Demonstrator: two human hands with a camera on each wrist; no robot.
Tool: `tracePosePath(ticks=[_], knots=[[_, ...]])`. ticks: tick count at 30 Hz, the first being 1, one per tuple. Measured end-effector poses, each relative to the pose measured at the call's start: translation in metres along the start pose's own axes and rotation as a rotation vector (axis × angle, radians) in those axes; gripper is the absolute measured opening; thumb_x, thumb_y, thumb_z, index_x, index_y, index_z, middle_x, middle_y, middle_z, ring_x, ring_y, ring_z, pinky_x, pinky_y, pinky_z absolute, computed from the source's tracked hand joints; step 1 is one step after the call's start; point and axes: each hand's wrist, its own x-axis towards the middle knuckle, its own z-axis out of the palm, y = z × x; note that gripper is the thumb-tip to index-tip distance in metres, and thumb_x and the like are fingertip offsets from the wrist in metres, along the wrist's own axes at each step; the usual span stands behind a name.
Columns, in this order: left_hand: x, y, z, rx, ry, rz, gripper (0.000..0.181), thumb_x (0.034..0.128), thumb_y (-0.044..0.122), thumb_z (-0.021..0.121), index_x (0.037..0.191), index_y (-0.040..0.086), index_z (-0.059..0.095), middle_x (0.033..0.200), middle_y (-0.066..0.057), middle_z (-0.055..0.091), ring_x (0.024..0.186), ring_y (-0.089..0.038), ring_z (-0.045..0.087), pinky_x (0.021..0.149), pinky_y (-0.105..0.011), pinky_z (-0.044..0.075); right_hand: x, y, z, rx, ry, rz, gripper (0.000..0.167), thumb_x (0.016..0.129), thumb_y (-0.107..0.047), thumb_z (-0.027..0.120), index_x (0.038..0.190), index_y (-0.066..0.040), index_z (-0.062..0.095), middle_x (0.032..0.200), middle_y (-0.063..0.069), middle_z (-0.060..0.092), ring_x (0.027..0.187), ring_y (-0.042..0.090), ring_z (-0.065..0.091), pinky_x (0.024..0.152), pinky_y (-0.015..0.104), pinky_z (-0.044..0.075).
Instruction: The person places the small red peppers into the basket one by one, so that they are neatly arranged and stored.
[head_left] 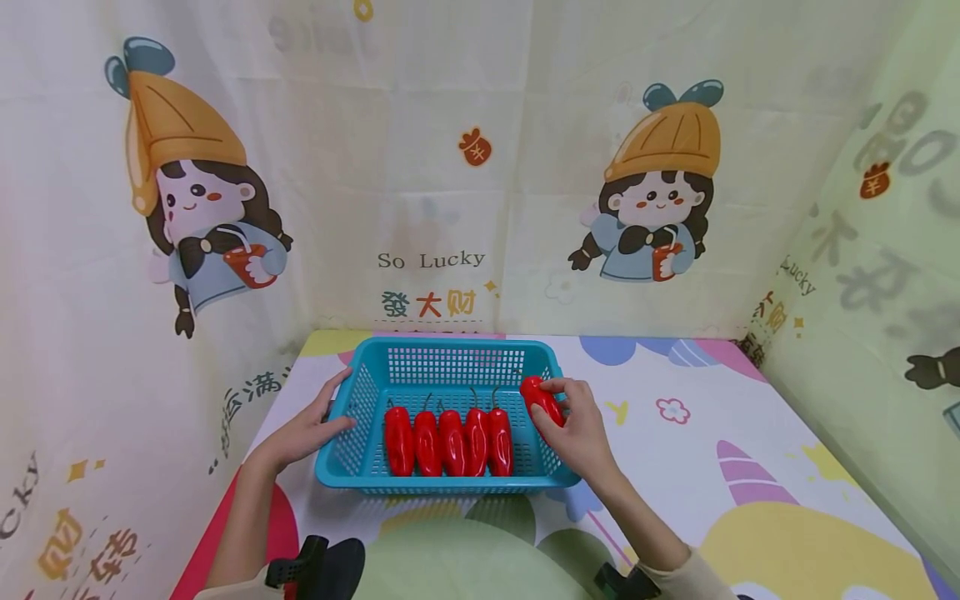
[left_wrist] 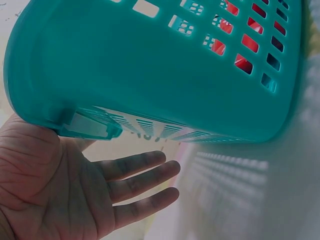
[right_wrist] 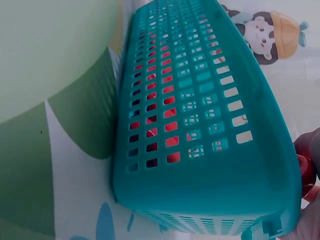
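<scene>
A teal plastic basket (head_left: 450,482) with perforated walls stands on the table. Several red chili peppers (head_left: 453,442) lie side by side in it, their stems pointing away from me. My right hand (head_left: 581,429) pinches another red chili pepper (head_left: 542,400) between thumb and fingers at the basket's right side; the right wrist view shows only part of this pepper (right_wrist: 306,175) beyond the rim. My left hand (head_left: 309,427) is at the left rim, thumb over the edge. In the left wrist view, three fingers (left_wrist: 145,185) extend straight beside the basket's outer wall (left_wrist: 150,75).
A colourful printed cloth (head_left: 675,467) covers the tabletop. Behind it and at both sides hang pale printed curtains (head_left: 540,208) with cartoon figures. Black wrist straps (head_left: 300,571) with devices sit on the forearms near the bottom edge.
</scene>
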Motion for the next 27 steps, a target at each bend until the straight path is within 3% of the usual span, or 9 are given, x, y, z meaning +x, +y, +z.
tracePosePath(ticks=[10,23,27], knots=[[0.002,-0.002,-0.001,0.001,0.001,-0.002,0.100,0.0946,0.026,0.068,0.165,0.025,-0.003,0.157,-0.032,0.025,0.138,-0.057,0.033,0.088,-0.053,0.060,0.000,-0.004,0.007,-0.045,-0.028,0.035,0.048,0.084,-0.015,0.082,0.126,-0.010,0.059,0.124,0.010,0.056,0.101,0.026,0.060,0.071,0.034,0.062],[0.001,-0.002,-0.001,0.003,0.004,-0.004,0.100,0.0943,0.027,0.069,0.165,0.026,-0.003,0.160,-0.030,0.020,0.141,-0.058,0.029,0.090,-0.055,0.059,0.002,-0.003,0.012,-0.096,-0.021,0.039,0.045,0.085,-0.015,0.079,0.125,-0.008,0.058,0.121,0.011,0.055,0.107,0.028,0.060,0.072,0.036,0.063],[0.002,-0.002,-0.001,0.002,-0.001,0.001,0.101,0.0947,0.028,0.068,0.165,0.025,-0.004,0.160,-0.031,0.019,0.140,-0.058,0.029,0.090,-0.055,0.059,0.002,-0.003,0.013,-0.097,-0.009,0.039,0.041,0.086,-0.014,0.077,0.122,-0.008,0.059,0.116,0.010,0.055,0.093,0.024,0.061,0.065,0.030,0.060]])
